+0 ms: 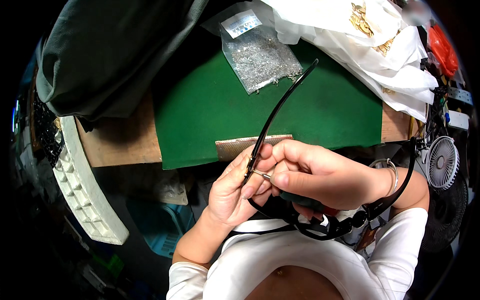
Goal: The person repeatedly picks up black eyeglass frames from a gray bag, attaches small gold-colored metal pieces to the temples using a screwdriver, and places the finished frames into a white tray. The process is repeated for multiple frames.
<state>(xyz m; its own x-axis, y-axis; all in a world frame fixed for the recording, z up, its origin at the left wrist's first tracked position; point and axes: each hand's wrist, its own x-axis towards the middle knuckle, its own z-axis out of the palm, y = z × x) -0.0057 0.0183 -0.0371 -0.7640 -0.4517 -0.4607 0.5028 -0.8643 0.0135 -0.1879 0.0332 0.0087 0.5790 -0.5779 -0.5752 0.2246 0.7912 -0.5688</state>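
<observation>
Eyeglasses (270, 117), left hand (229, 195) pinching, right hand (316, 171) curled

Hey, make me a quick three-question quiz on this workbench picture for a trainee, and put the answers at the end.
1. Which hand grips the screwdriver?

2. True or false: the clear bag of small silvery pieces lies on the green mat.

3. Where is the screwdriver's tip?
A) on the white fan
B) at the black glasses, near one arm's hinge end
C) inside the clear bag

Key: 1. The right hand. 2. True. 3. B.
</observation>
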